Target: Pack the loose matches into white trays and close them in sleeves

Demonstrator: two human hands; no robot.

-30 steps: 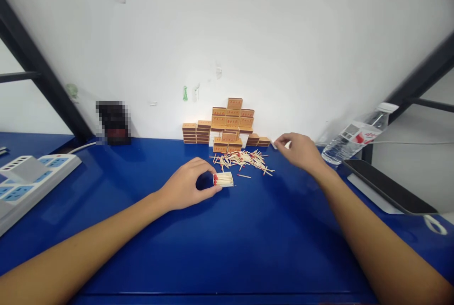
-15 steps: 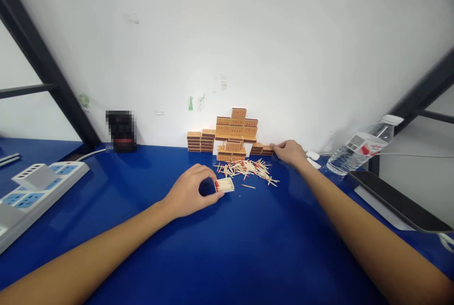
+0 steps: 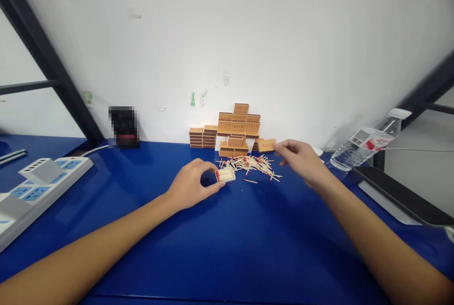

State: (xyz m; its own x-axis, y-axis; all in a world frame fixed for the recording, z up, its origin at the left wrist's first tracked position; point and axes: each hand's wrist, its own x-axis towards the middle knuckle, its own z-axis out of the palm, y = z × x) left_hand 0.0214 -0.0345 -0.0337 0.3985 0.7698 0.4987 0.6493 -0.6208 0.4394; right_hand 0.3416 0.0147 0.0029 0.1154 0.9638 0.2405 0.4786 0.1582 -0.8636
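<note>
Between thumb and fingers, my left hand (image 3: 193,183) grips a white matchbox tray (image 3: 229,177) filled with red-tipped matches. My right hand (image 3: 300,157) pinches an orange matchbox sleeve (image 3: 266,145) by its right end, holding it up in front of the stacked boxes. Whether anything is inside that sleeve cannot be seen. A loose heap of matches (image 3: 253,165) lies on the blue table between my hands, with one match (image 3: 250,181) apart in front. Behind the heap rises a stepped stack of matchboxes (image 3: 239,125) against the wall.
Two lower piles of matchboxes (image 3: 196,138) stand left of the stack. A power strip (image 3: 67,179) lies at the left, near a pixelated black object (image 3: 124,127). On the right, a water bottle (image 3: 369,142) leans over beside a black phone (image 3: 400,194).
My right hand has lifted a matchbox sleeve off the low row right of the stack and drawn it nearer. The left hand still holds the tray, almost in place. The view shifted slightly.
</note>
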